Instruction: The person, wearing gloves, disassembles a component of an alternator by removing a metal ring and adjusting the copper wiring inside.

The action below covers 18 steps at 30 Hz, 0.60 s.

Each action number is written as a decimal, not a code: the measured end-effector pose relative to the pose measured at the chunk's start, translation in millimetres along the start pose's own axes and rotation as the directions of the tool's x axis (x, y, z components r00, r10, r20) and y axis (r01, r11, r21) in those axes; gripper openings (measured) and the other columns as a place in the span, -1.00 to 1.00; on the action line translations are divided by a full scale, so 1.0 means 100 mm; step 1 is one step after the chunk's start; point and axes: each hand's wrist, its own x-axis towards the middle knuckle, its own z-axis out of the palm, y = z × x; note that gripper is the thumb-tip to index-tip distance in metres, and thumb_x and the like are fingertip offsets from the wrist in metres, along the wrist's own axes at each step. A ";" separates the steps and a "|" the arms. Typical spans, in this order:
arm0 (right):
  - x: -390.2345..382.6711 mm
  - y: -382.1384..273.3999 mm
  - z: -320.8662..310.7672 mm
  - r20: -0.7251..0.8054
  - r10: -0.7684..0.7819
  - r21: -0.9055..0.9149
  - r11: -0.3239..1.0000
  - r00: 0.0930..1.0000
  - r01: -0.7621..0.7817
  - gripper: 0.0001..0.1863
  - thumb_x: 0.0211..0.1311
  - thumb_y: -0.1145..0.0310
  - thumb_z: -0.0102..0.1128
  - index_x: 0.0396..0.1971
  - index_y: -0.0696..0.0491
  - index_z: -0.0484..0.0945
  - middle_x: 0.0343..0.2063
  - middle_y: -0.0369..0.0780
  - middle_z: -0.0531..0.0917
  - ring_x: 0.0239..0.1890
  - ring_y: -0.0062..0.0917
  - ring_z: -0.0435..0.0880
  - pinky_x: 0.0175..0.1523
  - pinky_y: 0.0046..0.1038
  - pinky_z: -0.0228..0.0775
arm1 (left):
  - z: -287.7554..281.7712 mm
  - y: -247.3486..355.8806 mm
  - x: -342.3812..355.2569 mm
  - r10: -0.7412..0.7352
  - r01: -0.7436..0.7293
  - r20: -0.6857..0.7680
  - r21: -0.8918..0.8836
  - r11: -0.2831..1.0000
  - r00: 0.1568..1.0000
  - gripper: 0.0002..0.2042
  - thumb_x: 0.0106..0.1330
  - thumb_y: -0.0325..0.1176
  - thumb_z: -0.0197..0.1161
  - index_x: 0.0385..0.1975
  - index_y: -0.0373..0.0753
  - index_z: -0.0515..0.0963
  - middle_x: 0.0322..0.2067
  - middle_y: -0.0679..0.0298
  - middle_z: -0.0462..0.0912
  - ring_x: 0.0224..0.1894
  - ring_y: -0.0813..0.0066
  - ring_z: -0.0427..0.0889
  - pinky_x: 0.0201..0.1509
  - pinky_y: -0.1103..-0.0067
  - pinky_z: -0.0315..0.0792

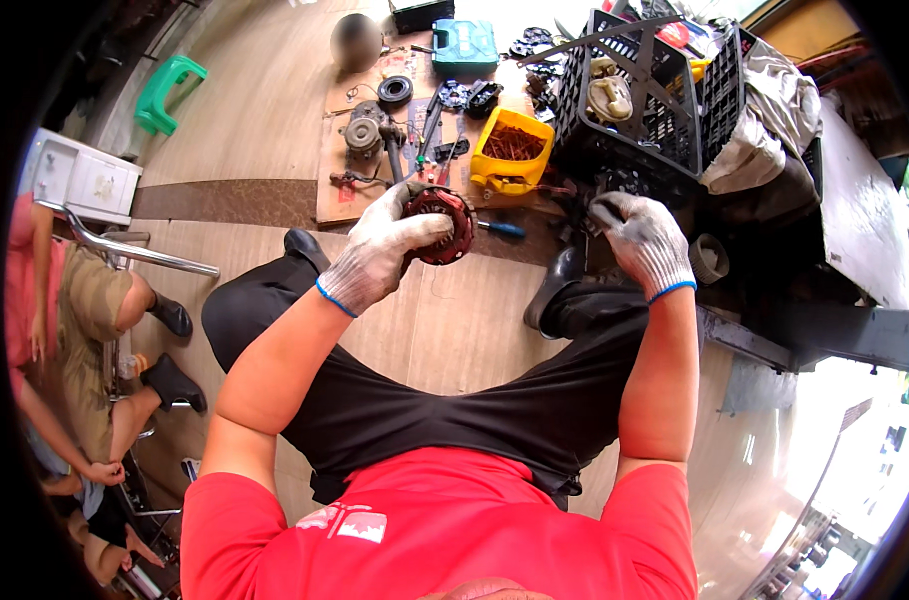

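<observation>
My left hand [379, 245], in a white knit glove with a blue cuff, grips a round motor stator [459, 222] with reddish windings. Its thumb lies across the ring's face. On the right, my right hand [642, 235] wears a matching glove. Its fingers curl among dark parts below a black crate; what they hold, if anything, is hidden. Just beyond the stator lies a screwdriver [501, 229] with a blue handle. A yellow plastic container [509, 180] of thin reddish-brown pieces stands between and beyond my hands.
A cardboard sheet [334, 205] on the floor carries a metal motor assembly [364, 135], a black ring [395, 92] and a teal case [465, 45]. The black crate [629, 140] stands at the right. A green stool [167, 95] is far left; people sit nearer on that side.
</observation>
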 end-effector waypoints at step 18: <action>-0.10 0.23 -0.27 -0.453 -0.131 -0.158 0.985 0.882 0.065 -0.71 0.39 0.10 0.22 -0.03 -0.12 0.69 -0.21 -0.13 0.76 -0.18 -0.16 0.74 -0.13 -0.23 0.58 | 0.06 0.31 -0.15 0.043 -0.186 0.247 0.595 0.782 0.968 -0.30 -0.09 -0.31 0.52 0.14 -0.33 0.46 -0.08 0.24 0.62 -0.01 0.52 0.61 0.17 0.51 0.52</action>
